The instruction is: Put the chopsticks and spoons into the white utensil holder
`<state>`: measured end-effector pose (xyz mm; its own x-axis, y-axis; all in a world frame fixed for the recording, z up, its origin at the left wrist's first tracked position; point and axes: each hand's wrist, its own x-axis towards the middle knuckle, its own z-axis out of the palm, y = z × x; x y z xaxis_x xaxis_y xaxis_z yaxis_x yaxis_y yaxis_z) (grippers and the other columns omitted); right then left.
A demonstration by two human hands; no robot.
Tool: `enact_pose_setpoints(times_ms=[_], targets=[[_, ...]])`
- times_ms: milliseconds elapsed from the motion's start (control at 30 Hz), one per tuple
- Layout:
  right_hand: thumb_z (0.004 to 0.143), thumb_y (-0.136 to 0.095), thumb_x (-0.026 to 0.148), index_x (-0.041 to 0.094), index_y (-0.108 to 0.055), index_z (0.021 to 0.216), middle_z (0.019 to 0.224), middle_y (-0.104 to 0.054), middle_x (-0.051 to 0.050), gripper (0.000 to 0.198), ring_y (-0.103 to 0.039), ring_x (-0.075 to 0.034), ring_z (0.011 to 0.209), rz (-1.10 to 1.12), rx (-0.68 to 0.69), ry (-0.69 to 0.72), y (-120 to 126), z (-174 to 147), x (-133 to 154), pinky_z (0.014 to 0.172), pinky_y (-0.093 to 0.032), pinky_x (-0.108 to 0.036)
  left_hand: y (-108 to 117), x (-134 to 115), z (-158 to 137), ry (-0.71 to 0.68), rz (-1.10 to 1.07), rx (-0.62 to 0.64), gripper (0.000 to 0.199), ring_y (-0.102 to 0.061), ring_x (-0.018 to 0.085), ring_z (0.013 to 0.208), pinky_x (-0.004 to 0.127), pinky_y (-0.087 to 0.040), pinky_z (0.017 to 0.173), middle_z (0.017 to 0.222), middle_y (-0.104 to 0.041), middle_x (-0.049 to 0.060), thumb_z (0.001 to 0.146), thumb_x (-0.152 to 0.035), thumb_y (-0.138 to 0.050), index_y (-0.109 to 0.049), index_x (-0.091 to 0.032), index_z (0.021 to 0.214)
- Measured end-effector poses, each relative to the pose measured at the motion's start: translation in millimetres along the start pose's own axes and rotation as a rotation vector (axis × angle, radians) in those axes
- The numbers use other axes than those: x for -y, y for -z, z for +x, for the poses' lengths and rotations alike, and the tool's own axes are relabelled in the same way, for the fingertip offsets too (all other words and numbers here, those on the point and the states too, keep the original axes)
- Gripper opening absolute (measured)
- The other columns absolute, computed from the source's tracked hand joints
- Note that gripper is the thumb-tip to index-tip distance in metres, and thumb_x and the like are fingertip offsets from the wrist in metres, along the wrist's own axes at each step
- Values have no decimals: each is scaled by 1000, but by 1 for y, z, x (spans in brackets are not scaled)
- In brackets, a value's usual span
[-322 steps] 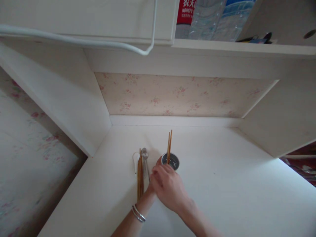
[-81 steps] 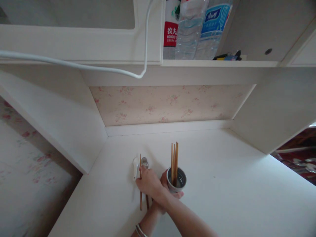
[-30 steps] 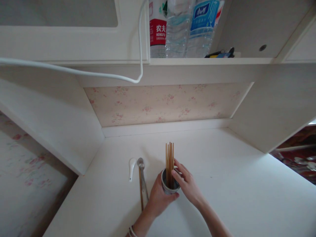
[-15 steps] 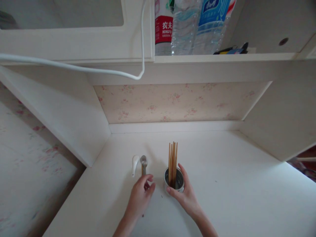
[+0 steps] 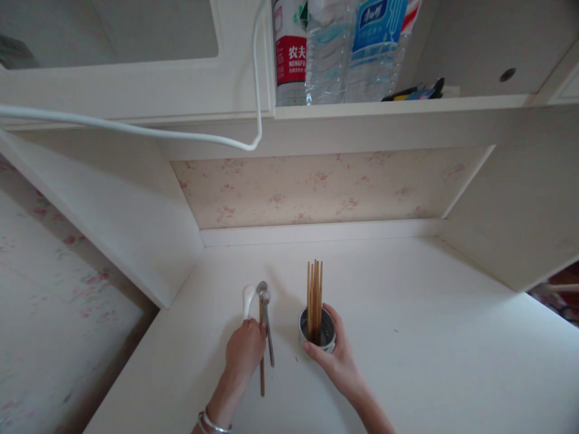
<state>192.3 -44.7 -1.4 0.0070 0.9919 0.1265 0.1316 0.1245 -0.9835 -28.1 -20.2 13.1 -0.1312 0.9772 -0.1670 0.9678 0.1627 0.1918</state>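
My left hand (image 5: 246, 348) is curled on the counter, its fingers closed and mostly hidden under the knuckles. It covers the handle end of a white spoon (image 5: 248, 296) and borders a metal spoon with a wooden handle (image 5: 262, 374). What its fingers grip, if anything, I cannot make out. Just right of these lies a slimmer metal spoon (image 5: 270, 337). My right hand (image 5: 337, 355) wraps round the near right side of a round metal can (image 5: 302, 334), thumb at the front rim. Several wooden chopsticks (image 5: 315, 295) stand upright inside the can.
A white counter (image 5: 407, 374) lies under everything, with side panels left and right. Above it hangs an open shelf (image 5: 407, 110) with several plastic bottles (image 5: 330, 54). A white cable (image 5: 181, 134) droops across the cabinet front at the left.
My left hand has moved left and slightly down, off the slim metal spoon, uncovering its handle and the wooden one. My right hand stays on the can. The view has shifted slightly.
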Motion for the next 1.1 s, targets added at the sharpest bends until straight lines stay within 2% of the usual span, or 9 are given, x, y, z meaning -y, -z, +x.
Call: enact_pose_setpoints(times_ms=[200, 400, 533, 700, 900, 1000, 1100], targets=[[75, -75, 38, 26, -32, 139, 139, -48, -11, 79, -45, -30, 129, 18, 0, 2, -1, -1, 3, 112, -30, -49, 0, 3, -7, -5, 28, 75, 31, -69, 30, 90, 37, -49, 72, 103, -67, 18, 96, -32, -38, -60, -11, 104], [74, -75, 38, 28, -33, 139, 137, -50, -8, 78, -47, -28, 128, 35, -12, -6, -3, -1, 0, 111, -33, -46, -3, 0, -18, 6, 48, 125, 35, -67, 30, 96, 37, -49, 78, 114, -63, 20, 98, -27, -31, -57, -8, 109], [74, -76, 38, 28, -32, 139, 138, -50, -8, 79, -46, -28, 129, 40, -16, -10, -4, -1, -2, 112, -32, -45, 0, 1, -13, 26, 21, 163, 34, -67, 30, 98, 37, -47, 80, 111, -66, 19, 97, -27, -33, -59, -9, 107], [74, -76, 38, 27, -30, 140, 140, -47, -9, 81, -44, -28, 130, 42, -16, -14, -3, -2, -2, 112, -31, -46, 11, 14, -13, 5, -78, 196, 31, -68, 27, 96, 32, -45, 77, 99, -71, 14, 96, -29, -35, -62, -14, 94], [73, -76, 37, 25, -33, 139, 138, -49, -10, 80, -46, -30, 128, 44, -31, -22, -5, 0, 3, 112, -32, -48, 44, 17, -21, -49, -262, 55, 28, -66, 22, 85, 30, -43, 73, 89, -70, 9, 95, -28, -35, -60, -18, 87], [73, -76, 36, 25, -32, 139, 139, -47, -11, 80, -45, -29, 129, 39, -39, -16, -7, -1, 3, 112, -30, -48, 64, 2, -24, -169, -540, -49, 31, -64, 18, 76, 27, -45, 71, 81, -68, 4, 96, -39, -37, -59, -19, 91], [74, -76, 36, 25, -30, 140, 140, -47, -11, 81, -46, -29, 129, 44, -44, 1, -11, -2, 1, 112, -31, -47, 79, -20, -24, -276, -813, -234, 34, -65, 17, 78, 26, -49, 73, 84, -69, 4, 94, -47, -41, -60, -19, 98]])
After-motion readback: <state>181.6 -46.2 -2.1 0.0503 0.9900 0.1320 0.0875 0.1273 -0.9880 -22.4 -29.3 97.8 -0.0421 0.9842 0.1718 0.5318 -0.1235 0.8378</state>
